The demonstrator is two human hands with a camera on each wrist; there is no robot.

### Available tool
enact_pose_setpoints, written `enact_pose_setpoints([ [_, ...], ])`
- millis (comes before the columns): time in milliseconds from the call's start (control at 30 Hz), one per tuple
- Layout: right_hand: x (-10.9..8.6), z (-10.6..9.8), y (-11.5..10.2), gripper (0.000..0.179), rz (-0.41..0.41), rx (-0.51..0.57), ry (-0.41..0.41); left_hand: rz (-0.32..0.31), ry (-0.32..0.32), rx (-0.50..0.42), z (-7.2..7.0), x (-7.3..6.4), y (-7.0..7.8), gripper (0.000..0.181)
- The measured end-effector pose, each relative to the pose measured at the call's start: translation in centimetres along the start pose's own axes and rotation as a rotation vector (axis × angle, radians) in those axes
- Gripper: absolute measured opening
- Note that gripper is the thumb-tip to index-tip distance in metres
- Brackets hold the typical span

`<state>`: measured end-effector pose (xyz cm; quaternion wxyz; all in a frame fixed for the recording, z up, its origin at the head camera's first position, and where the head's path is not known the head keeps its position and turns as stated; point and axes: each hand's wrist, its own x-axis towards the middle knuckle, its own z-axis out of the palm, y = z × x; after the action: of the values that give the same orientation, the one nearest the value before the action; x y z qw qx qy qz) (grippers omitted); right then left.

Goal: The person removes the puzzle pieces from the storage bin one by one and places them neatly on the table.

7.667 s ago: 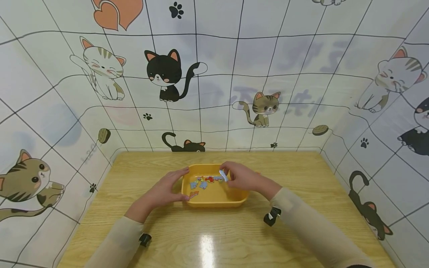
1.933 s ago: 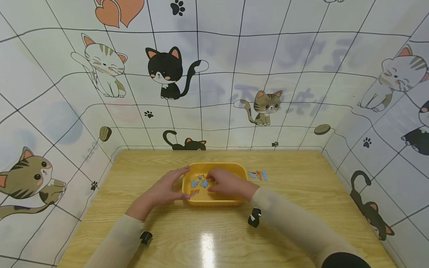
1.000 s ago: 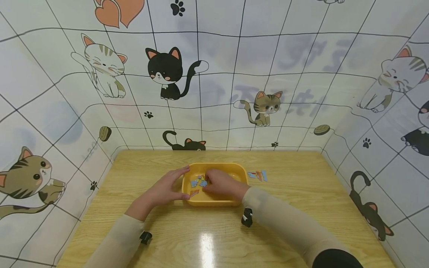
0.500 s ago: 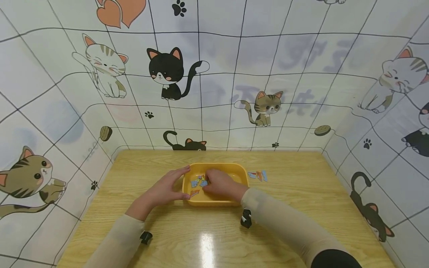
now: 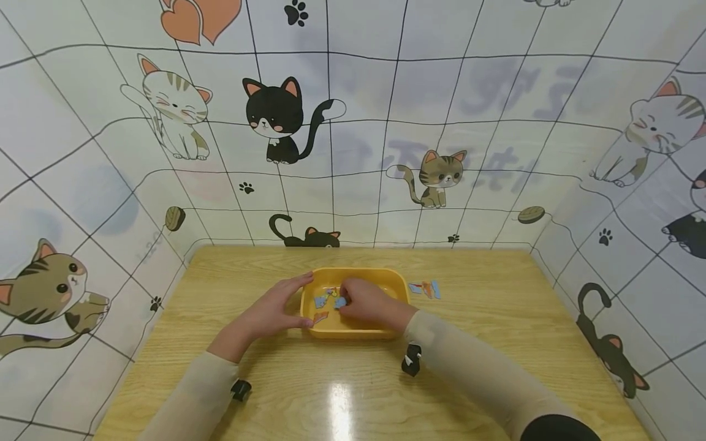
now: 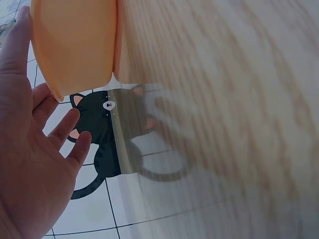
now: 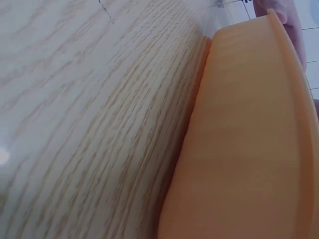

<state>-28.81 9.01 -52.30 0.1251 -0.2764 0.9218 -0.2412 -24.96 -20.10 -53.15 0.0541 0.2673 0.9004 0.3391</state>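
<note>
My left hand [image 5: 276,307] spans the left end of a yellow plastic tray [image 5: 353,335], thumb at the front corner and fingertips at the back one. In the left wrist view its fingers [image 6: 62,127] are spread loosely beside the tray's outer wall. Inside the tray, my right hand [image 5: 366,301] pinches a small blue jigsaw piece [image 5: 340,302] low over the floor. Left of it lie another blue piece [image 5: 320,302], an orange piece [image 5: 320,316] and small yellow and red bits [image 5: 331,292]. The right wrist view shows only the tray's outer side [image 7: 244,129], not my fingers.
A short row of puzzle pieces [image 5: 425,289] lies on the wooden table [image 5: 469,343], just right of the tray. Cat-patterned walls [image 5: 364,122] enclose the table at the back and both sides.
A light blue piece formerly in my right hand now lies on the table among others right of the tray. Recently that hand reached left in the tray, then drew a blue piece slightly right.
</note>
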Motion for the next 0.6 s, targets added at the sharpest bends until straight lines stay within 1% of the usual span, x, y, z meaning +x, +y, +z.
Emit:
enact_pose_setpoints([
  [133, -0.5, -0.3, 0.3, 0.032, 0.003, 0.019, 0.022, -0.013, -0.006, -0.015, 0.0, 0.0, 0.0, 0.102],
  [300, -1.2, -0.8, 0.7, 0.033, 0.013, 0.059, 0.055, -0.004, -0.007, -0.008, 0.0, 0.1, 0.1, 0.102],
  [433, -2.0, -1.6, 0.7, 0.034, 0.011, 0.095, 0.074, 0.008, -0.002, 0.002, -0.1, 0.1, 0.2, 0.102],
  [600, -2.9, -2.8, 0.9, 0.036, -0.005, 0.078, 0.099, 0.002, -0.003, 0.003, -0.1, 0.0, 0.2, 0.103],
])
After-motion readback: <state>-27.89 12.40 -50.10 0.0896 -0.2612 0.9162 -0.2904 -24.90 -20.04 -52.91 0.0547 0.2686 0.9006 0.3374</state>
